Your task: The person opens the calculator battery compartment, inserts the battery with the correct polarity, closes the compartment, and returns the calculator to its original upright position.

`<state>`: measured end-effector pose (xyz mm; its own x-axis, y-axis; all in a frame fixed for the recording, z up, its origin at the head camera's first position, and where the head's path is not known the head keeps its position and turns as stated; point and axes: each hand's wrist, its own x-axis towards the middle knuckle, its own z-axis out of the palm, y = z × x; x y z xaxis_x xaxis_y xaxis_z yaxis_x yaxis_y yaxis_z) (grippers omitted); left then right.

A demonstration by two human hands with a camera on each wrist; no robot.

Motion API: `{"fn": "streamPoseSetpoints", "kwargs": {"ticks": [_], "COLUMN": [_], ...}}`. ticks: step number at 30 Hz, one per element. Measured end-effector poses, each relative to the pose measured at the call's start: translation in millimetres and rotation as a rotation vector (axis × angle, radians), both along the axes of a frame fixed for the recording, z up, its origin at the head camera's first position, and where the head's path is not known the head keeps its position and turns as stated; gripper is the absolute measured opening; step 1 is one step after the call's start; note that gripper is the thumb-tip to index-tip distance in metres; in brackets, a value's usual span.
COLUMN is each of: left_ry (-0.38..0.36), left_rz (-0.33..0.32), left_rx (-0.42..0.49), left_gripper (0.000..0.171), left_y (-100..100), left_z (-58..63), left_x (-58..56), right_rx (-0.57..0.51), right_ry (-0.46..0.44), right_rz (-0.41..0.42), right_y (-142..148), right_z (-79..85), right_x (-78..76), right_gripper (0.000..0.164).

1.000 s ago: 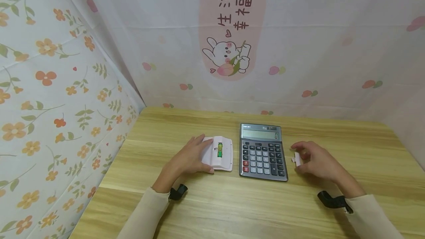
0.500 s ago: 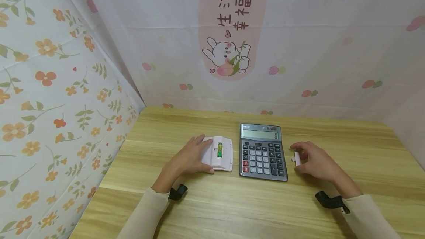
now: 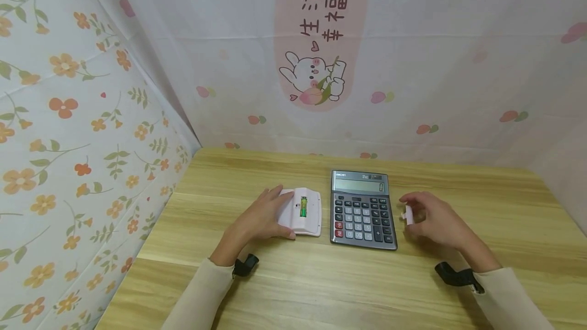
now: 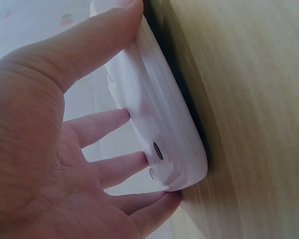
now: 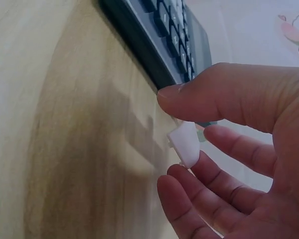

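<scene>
A white plastic device (image 3: 313,216) lies on the table with a green battery (image 3: 303,207) showing in its uncovered battery slot. My left hand (image 3: 262,216) holds it by its left part, thumb on the near edge and fingers at the far side; in the left wrist view, thumb and fingertips touch its white casing (image 4: 159,114). To the right, my right hand (image 3: 437,222) pinches a small white battery cover (image 3: 409,215) just off the calculator's right side. In the right wrist view the cover (image 5: 186,144) sits between thumb and fingers, tilted, with small tabs on one edge.
A grey desktop calculator (image 3: 362,210) lies face up between the hands, close to the white device. Underneath is a wood-grain table (image 3: 321,284). A printed cloth (image 3: 412,65) hangs behind it, and a floral cloth (image 3: 82,167) hangs on the left.
My right hand has shifted slightly to the left with the cover, which has turned and come up a little in its fingers. The left hand and the white device stay in place.
</scene>
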<state>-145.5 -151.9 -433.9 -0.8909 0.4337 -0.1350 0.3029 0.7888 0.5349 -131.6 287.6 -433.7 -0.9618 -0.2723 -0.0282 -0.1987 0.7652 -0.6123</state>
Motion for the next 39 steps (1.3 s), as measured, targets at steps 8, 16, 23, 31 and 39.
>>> {"fn": "streamPoseSetpoints", "kwargs": {"ticks": [8,16,23,31,39], "left_ry": [-0.005,0.001,0.004,0.005,0.007], "left_rz": [0.002,-0.004,-0.006,-0.005,-0.007], "left_rx": [0.002,-0.001,-0.002,-0.01,-0.022], "left_gripper": [0.106,0.106,0.106,0.106,0.106], "left_y": [-0.5,-0.7,-1.0,-1.7,-1.4], "left_z": [-0.1,-0.2,0.3,0.7,-0.2], "left_x": [-0.9,-0.8,-0.9,-1.6,-2.0], "right_rx": [0.005,0.002,0.022,0.023,-0.01], "right_ry": [0.007,0.014,0.043,0.07,0.042], "right_rz": [-0.016,-0.016,-0.01,0.014,0.03], "right_y": [-3.3,-8.7,-14.9,-24.3,-38.8], "right_z": [4.8,8.6,12.9,18.8,23.7], "right_x": [0.5,-1.7,-5.1,-10.5,-14.8], "right_gripper": [0.069,0.064,0.06,0.058,0.059]}}
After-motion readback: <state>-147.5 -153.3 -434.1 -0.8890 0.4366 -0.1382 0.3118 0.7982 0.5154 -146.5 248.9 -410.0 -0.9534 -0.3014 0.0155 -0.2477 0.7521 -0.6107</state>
